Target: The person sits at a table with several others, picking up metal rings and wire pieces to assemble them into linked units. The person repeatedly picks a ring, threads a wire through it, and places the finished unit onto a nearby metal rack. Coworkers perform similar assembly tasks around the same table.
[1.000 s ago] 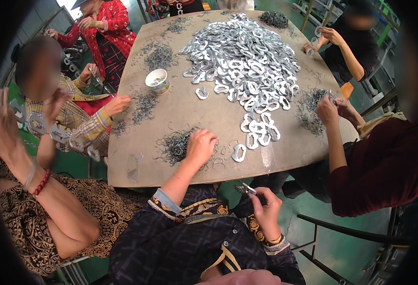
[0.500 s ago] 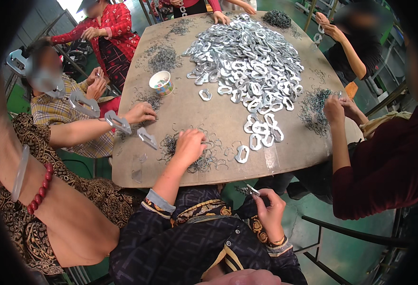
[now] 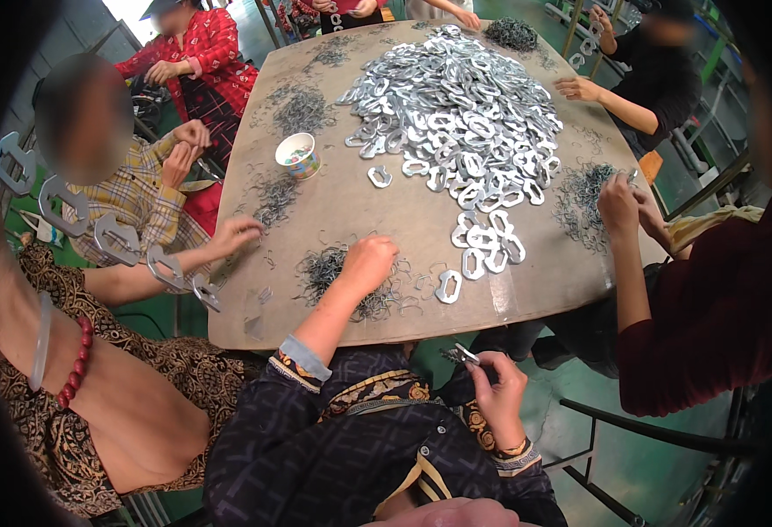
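Observation:
My left hand (image 3: 370, 263) is over the near edge of the table, fingers curled down beside a heap of thin metal wire rings (image 3: 320, 270). Its fingertips are partly hidden, and what they pinch, if anything, does not show. Below the table edge, in front of my lap, my right hand (image 3: 500, 391) grips a silver metal link (image 3: 466, 353) seen nearly edge-on. Small dark bits of wire (image 3: 450, 355) show beside that link. One loose flat oval link (image 3: 447, 286) lies on the table to the right of my left hand.
A large pile of silver links (image 3: 465, 114) covers the table's (image 3: 377, 211) far middle. A paper cup (image 3: 298, 156) stands left of it. More ring heaps lie near co-workers around the table. On my left, a neighbour's arm (image 3: 131, 386) holds up a chain of links (image 3: 115, 239).
My left hand has moved slightly right and away from me over the ring heap. My right hand stays nearly still. The neighbour's chain has swung left, and that neighbour's far hand has drawn back left.

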A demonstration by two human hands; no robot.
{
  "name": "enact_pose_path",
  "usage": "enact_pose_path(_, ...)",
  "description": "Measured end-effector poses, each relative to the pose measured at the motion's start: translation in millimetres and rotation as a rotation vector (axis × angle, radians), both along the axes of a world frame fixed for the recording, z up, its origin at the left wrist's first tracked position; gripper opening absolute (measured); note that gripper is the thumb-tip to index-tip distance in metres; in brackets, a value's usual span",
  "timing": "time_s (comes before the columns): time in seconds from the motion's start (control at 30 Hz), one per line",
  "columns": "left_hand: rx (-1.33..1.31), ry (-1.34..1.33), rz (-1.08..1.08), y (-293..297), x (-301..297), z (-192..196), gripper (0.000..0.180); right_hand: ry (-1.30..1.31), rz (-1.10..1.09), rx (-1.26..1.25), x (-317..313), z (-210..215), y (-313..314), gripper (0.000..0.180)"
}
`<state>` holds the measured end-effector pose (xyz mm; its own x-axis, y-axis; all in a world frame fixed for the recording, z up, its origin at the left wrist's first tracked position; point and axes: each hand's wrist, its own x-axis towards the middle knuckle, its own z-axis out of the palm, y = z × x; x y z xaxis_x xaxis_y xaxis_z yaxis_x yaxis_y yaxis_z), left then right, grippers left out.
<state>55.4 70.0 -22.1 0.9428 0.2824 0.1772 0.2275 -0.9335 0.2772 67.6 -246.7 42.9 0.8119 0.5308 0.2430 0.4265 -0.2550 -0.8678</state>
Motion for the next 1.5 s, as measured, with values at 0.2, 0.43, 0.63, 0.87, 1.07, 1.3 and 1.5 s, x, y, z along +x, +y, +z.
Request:
enact_pose_path(0.2,0.041,0.106,0.208,15,-37,15,0.007,0.024,-0.004,-0.027,1,-5,-1,0.013)
enact_pose_path(0.43,-0.005,-0.107,0.107,-10,-34,11,0.003,0.028,0.0,-0.056,-1,-5,3,0.013)
enact_pose_path(0.63,0.236,0.024,-0.052,-6,-22,-6,0.005,0.002,0.02,-0.047,-2,-5,4,0.012)
enact_pose_path(0.87,-0.125,-0.011,-0.03,3,-23,8,0.009,0.031,0.011,-0.039,-3,-16,3,0.011)
enact_pose_path(1.07,-0.715,-0.083,0.129,-5,-37,17,0.009,0.027,0.025,-0.076,-3,-13,3,0.011)
enact_pose_path(1.3,-1.163,-0.07,-0.078,-50,-53,33,0.011,0.091,0.015,0.0,-5,-19,7,0.011)
enact_pose_path(1.5,-1.015,-0.199,-0.245,-89,-59,47,0.01,0.056,-0.004,0.001,-6,-24,3,0.013)
